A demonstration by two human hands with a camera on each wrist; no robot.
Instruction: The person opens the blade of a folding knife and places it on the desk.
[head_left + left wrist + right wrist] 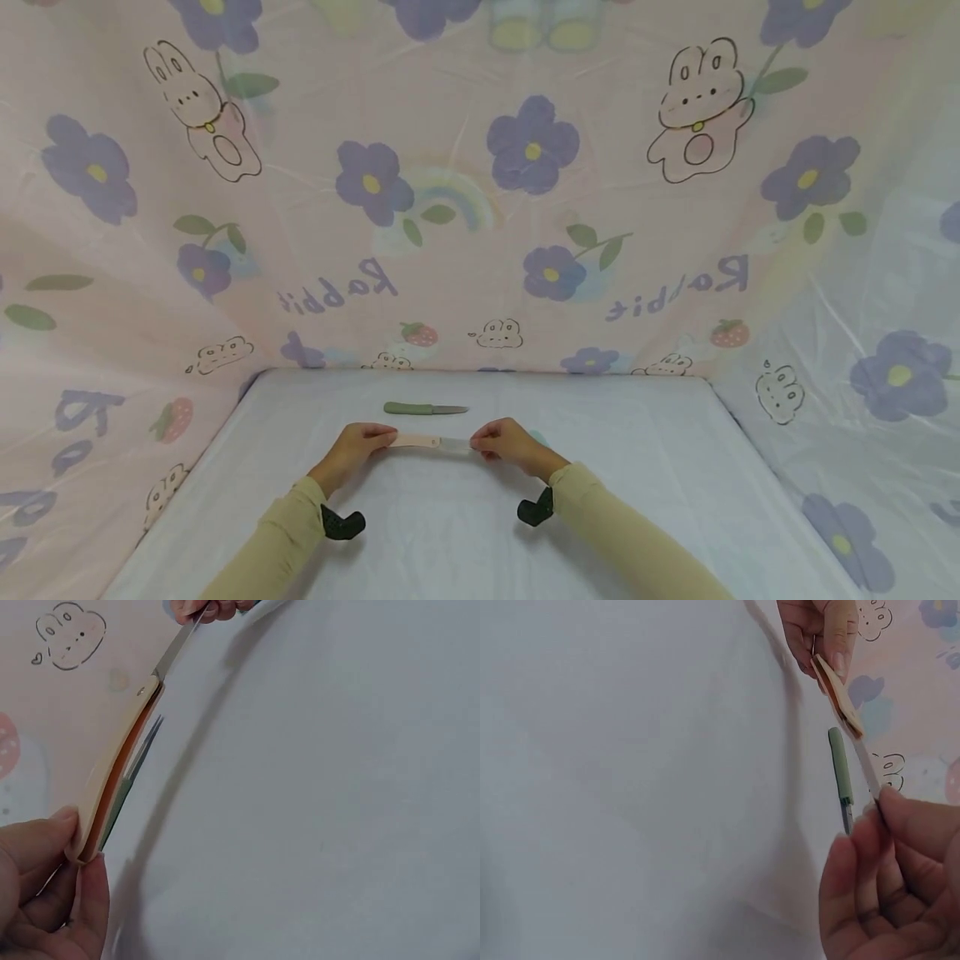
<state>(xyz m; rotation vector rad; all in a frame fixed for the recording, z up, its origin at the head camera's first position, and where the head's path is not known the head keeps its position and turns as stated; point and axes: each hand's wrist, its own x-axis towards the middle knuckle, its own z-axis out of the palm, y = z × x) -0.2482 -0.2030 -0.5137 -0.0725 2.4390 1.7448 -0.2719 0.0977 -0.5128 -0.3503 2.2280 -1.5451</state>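
A folding knife with a cream handle (416, 440) is stretched out level between my two hands, its blade (454, 444) swung out straight. My left hand (358, 447) pinches the butt of the handle between thumb and fingers. At the other end, my right hand (516, 444) pinches the blade near its tip, which the fingers hide. The handle's open slot, orange inside, shows in the left wrist view along the knife handle (112, 769). Just beyond, a second knife with a green handle (408, 408) lies on the white table, its blade (450, 409) pointing right.
The table (435, 533) is covered in white cloth. A patterned curtain (450, 108) with rabbits and flowers rises behind it and along both sides. Dark wrist camera mounts (343, 523) hang below both forearms.
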